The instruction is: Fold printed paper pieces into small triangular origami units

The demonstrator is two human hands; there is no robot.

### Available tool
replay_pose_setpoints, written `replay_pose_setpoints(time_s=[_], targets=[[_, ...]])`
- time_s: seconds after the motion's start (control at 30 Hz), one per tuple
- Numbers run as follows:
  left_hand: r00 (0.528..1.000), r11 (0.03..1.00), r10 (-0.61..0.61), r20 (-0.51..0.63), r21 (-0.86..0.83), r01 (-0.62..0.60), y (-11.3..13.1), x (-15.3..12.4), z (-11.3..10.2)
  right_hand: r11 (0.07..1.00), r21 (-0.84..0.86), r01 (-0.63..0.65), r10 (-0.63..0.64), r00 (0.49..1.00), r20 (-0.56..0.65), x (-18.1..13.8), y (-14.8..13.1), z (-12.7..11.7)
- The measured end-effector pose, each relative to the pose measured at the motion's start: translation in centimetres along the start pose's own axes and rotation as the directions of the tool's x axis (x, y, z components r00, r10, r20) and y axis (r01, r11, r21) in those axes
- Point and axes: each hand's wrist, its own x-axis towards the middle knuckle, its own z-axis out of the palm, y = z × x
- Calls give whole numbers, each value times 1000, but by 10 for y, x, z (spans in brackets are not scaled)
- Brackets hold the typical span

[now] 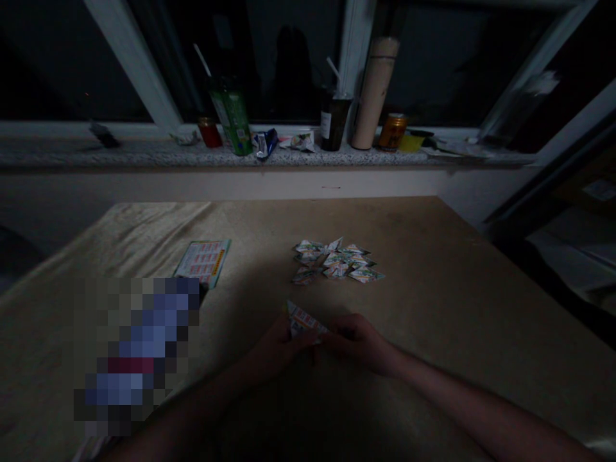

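Observation:
My left hand (279, 350) and my right hand (359, 343) meet low over the tan table (457, 282), both pinched on one small folded printed paper (302, 321) whose pointed corner sticks up to the left. A little beyond them lies a pile of several folded paper pieces (337, 262) of the same print. To the left a flat printed sheet (203, 260) rests on the table. The light is dim and the fingertips are partly in shadow.
A blurred-out patch (139, 350) covers something at the left of the table. The stone window sill (144, 153) behind holds a green bottle (233, 119), a red can (210, 132), a dark cup with a straw (333, 119), a tall beige tube (374, 96), an orange can (392, 131) and wrappers.

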Motion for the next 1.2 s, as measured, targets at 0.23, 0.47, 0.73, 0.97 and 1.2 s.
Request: replay_pose_setpoints(time_s=[0.23, 0.47, 0.73, 0.97, 1.2], targets=[[993, 996, 7, 114, 88, -17, -5, 1, 2, 996, 86, 32, -49, 978, 202, 0, -4, -1], [997, 991, 66, 45, 111, -70, 0, 2, 1, 999, 33, 8, -11, 996, 89, -1, 0, 0], [997, 989, 22, 77, 146, -33, 3, 0, 2, 996, 78, 32, -45, 984, 170, 0, 0, 3], [998, 994, 47, 30, 99, -50, 1, 2, 3, 999, 32, 7, -13, 985, 170, 0, -3, -2], [999, 998, 39, -27, 49, -38, 3, 0, 4, 1000, 31, -4, -3, 974, 226, -2, -5, -4]])
